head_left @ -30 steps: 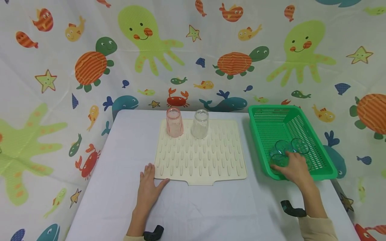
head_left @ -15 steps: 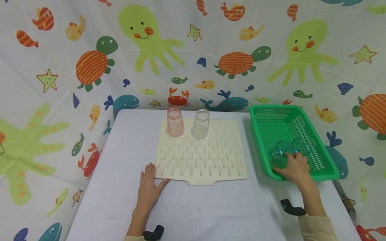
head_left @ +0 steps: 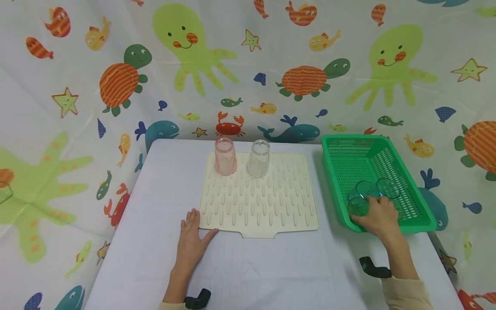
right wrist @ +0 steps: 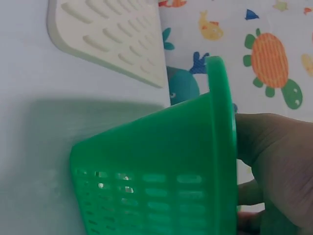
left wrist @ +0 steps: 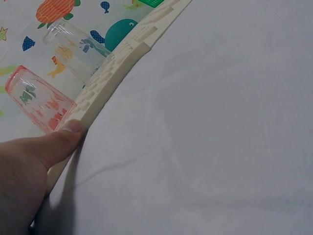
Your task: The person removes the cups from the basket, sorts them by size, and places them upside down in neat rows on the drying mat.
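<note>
My left hand (head_left: 191, 239) rests with fingers straight at the near left corner of a cream drying mat (head_left: 286, 193); its thumb lies along the mat's edge, also seen in the left wrist view. Toward the mat's back, a pink glass (head_left: 225, 157) and a clear glass (head_left: 258, 159) stand upside down. My right hand (head_left: 379, 217) reaches into a green plastic basket (head_left: 328, 172), thumb and fingers curled about a green glass (head_left: 358, 207). Two bluish glasses lie close by, a nearer one (head_left: 366, 189) and one to its right (head_left: 388, 188). In the right wrist view the basket wall hides the fingertips.
A white cloth (head_left: 252, 271) covers the table. Behind it hangs a curtain (head_left: 248, 64) printed with sea animals. The basket stands to the right of the mat, with a strip of tablecloth between them.
Both hands stay almost in place, the right one still in the basket at the green glass. The head view shifts slightly. The glasses on the mat have not moved.
</note>
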`<move>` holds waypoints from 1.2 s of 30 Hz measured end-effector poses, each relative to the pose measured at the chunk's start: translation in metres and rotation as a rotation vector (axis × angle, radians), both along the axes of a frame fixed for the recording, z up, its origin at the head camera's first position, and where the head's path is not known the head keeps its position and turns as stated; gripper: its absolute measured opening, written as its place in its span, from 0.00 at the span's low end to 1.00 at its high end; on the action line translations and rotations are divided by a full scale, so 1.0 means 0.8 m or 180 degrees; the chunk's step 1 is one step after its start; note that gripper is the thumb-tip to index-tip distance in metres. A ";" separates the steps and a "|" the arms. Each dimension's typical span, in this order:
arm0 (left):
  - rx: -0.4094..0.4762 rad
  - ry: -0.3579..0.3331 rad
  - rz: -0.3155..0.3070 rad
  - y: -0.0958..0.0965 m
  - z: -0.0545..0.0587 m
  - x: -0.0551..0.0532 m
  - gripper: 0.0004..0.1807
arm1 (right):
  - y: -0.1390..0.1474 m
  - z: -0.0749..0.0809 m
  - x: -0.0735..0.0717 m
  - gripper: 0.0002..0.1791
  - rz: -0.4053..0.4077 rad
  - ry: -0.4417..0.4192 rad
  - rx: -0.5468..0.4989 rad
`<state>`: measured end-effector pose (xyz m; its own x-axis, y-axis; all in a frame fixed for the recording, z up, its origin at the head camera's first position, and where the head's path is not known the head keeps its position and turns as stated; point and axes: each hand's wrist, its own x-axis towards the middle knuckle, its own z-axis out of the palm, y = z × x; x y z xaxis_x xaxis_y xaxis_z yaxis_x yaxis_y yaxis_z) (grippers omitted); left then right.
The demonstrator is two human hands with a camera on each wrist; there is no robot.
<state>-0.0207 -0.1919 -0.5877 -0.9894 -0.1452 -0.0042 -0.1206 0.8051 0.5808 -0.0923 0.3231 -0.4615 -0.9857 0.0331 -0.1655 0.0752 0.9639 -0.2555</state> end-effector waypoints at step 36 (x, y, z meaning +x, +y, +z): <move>0.0002 -0.0123 -0.0053 -0.007 0.006 -0.011 0.55 | -0.072 0.053 0.005 0.49 -0.0112 0.1756 -0.1167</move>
<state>-0.0297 -0.1974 -0.5830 -0.9908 -0.1286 -0.0425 -0.1295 0.8068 0.5764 -0.0884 0.2654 -0.4195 -0.9284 0.1045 0.3566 -0.1307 0.8065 -0.5766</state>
